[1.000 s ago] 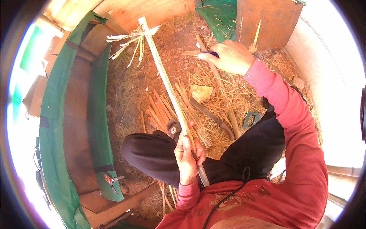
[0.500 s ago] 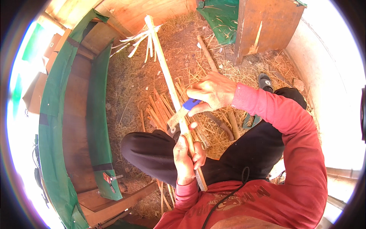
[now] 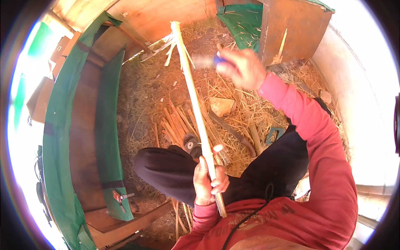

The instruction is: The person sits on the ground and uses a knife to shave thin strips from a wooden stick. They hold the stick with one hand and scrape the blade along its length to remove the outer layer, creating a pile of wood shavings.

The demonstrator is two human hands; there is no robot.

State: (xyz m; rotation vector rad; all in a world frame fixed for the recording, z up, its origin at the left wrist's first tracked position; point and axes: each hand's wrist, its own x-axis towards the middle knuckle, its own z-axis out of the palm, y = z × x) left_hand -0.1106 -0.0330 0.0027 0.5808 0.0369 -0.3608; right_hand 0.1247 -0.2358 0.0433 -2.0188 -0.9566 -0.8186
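Note:
A long pale wooden stick (image 3: pixel 193 91) slants up and away from my lap, its lower end near my waist. My left hand (image 3: pixel 208 180) is wrapped round its lower part. Curled thin shavings (image 3: pixel 168 49) hang from the stick's far end. Beside that end, on its right, my right hand (image 3: pixel 241 68) grips a knife with a blue handle (image 3: pixel 224 61). Motion smears the blade, and a small gap seems to lie between it and the stick.
Split wood strips (image 3: pixel 173 121) lie on the straw-strewn ground beyond my left knee. A stone (image 3: pixel 221 106) and a dark branch (image 3: pixel 233 132) rest between my legs. On the left stands a green-covered wooden frame (image 3: pixel 62 137) with a red clamp-like tool (image 3: pixel 121 196); a brown wooden panel (image 3: pixel 296 31) stands far right.
My right hand has carried the knife from the stick's middle up toward its far end. The stick's far end has shifted slightly right, while my left hand keeps its hold.

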